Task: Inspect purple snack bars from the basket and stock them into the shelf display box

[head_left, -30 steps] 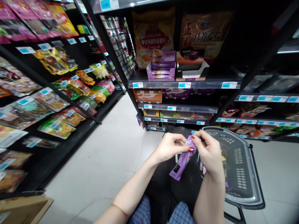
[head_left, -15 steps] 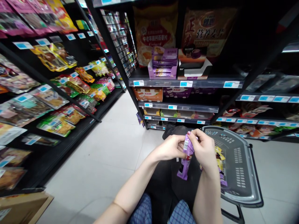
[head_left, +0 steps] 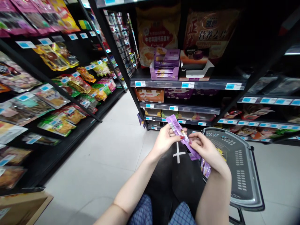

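Note:
A slim purple stick sachet (head_left: 176, 125) slants across in front of me, its upper end up and to the left. My left hand (head_left: 167, 139) is closed around its middle, thumb on top. At the lower part, my right hand (head_left: 206, 149) pinches it with bent fingers and the thumb against the wrapper; some of the grip is hidden. Beneath my right forearm, more purple sachets (head_left: 205, 168) and yellow packets (head_left: 220, 153) lie in a grey shopping basket (head_left: 248, 175).
Ahead stands a black shelf with an open box of purple sachets (head_left: 165, 73) beside a dark open carton (head_left: 195, 70). Bagged snacks (head_left: 57, 123) fill the left shelves. A cardboard box (head_left: 25, 207) sits at lower left. My dark-clad legs (head_left: 164, 178) are below my hands.
The purple sachet has turned from near upright with its lower end leftward to slanting down rightward. My right hand has moved down toward its lower end, and my left hand has shifted slightly left.

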Action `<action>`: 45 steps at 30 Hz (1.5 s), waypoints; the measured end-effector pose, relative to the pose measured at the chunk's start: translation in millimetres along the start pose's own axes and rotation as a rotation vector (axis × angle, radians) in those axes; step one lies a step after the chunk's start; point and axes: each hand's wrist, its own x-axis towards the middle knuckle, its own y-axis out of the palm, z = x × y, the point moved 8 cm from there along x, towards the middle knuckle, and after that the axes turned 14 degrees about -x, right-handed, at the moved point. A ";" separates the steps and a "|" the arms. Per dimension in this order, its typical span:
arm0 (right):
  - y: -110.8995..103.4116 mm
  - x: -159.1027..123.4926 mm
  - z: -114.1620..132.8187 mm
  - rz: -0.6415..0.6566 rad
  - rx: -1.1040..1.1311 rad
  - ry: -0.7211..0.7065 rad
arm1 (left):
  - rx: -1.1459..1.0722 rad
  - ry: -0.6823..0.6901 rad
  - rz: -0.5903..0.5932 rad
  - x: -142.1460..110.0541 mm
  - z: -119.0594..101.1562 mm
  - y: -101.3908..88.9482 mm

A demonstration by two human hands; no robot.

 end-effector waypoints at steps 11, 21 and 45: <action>29.2 1.7 2.8 0.283 0.275 0.020 | -0.096 0.134 -0.024 -1.6 -15.2 -6.4; 34.4 3.4 6.1 0.307 0.322 0.005 | -0.084 0.142 0.034 -4.9 -21.6 -2.6; 31.1 -4.0 11.6 0.330 0.241 -0.018 | -0.017 0.329 -0.174 -19.6 -27.5 2.2</action>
